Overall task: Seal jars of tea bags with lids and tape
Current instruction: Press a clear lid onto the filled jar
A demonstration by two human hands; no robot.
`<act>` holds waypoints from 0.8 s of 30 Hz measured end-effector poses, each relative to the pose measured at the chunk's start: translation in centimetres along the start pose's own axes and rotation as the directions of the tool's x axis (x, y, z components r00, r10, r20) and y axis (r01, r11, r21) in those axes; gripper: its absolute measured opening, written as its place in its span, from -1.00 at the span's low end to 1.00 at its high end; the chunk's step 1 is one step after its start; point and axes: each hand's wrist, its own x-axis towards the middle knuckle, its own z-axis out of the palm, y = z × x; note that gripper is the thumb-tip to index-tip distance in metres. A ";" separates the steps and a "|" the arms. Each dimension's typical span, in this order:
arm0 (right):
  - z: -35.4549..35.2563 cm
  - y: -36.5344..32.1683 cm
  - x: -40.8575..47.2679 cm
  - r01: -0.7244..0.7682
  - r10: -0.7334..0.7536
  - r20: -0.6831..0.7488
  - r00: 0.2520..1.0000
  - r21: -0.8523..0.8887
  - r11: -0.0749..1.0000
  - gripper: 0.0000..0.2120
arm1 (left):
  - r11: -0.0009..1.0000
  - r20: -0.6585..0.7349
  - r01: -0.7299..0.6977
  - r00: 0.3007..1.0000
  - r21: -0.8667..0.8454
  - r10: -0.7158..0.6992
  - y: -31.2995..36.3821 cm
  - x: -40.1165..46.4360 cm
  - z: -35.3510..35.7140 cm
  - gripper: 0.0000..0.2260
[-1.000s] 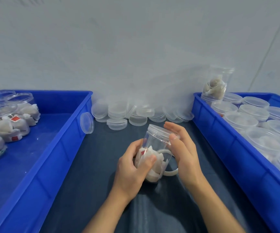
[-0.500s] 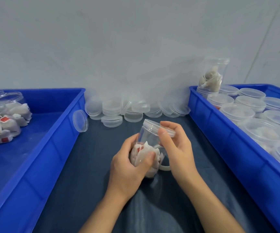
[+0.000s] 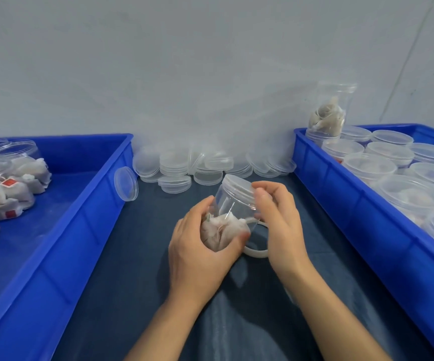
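Observation:
A clear plastic jar (image 3: 230, 204) with white tea bags (image 3: 221, 231) at its bottom is held tilted above the dark cloth in the middle. My left hand (image 3: 197, 248) grips the jar's lower part from the left. A clear lid (image 3: 236, 185) sits on the jar's mouth, and my right hand (image 3: 278, 217) holds that lid's right side with curled fingers. A white roll of tape (image 3: 256, 252) lies on the cloth beneath my right hand, partly hidden by the jar and fingers.
Loose clear lids (image 3: 205, 168) are heaped along the wall behind. A blue tray (image 3: 62, 230) on the left holds jars of tea bags (image 3: 4, 188) lying on their sides. A blue tray (image 3: 361, 212) on the right holds several lidded jars (image 3: 390, 168), one (image 3: 330, 113) stacked higher.
The jar has tipped further to the left and turned in my hands. My right hand's fingers have shifted round the lid's rim. The view has drifted slightly.

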 end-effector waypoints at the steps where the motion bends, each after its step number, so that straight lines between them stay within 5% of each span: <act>1: -0.3 -0.1 0.2 -0.011 0.011 0.020 1.000 0.038 0.999 -0.67 | 0.997 0.032 0.044 0.999 -0.057 -0.042 -0.1 0.1 -0.1 -0.32; 6: -1.1 -0.1 0.6 -0.007 -0.004 0.097 0.995 0.119 0.993 -0.61 | 0.900 0.172 0.191 0.976 -0.391 -0.133 -0.1 0.4 -0.2 -0.51; 12: -0.7 0.0 0.2 -0.068 0.042 0.157 0.987 0.164 0.984 -0.53 | 0.836 0.307 0.234 0.948 -0.497 -0.084 -0.3 0.6 -0.2 -0.55; 18: -0.9 -0.1 0.3 -0.050 0.032 0.115 0.993 0.158 0.986 -0.66 | 0.911 0.250 0.185 0.964 -0.369 -0.094 -0.4 0.3 0.2 -0.47; 24: -0.8 -0.4 0.2 0.043 -0.048 0.074 0.996 0.063 0.997 -0.73 | 0.999 0.060 -0.033 0.998 -0.017 0.034 -0.3 -0.2 0.4 -0.33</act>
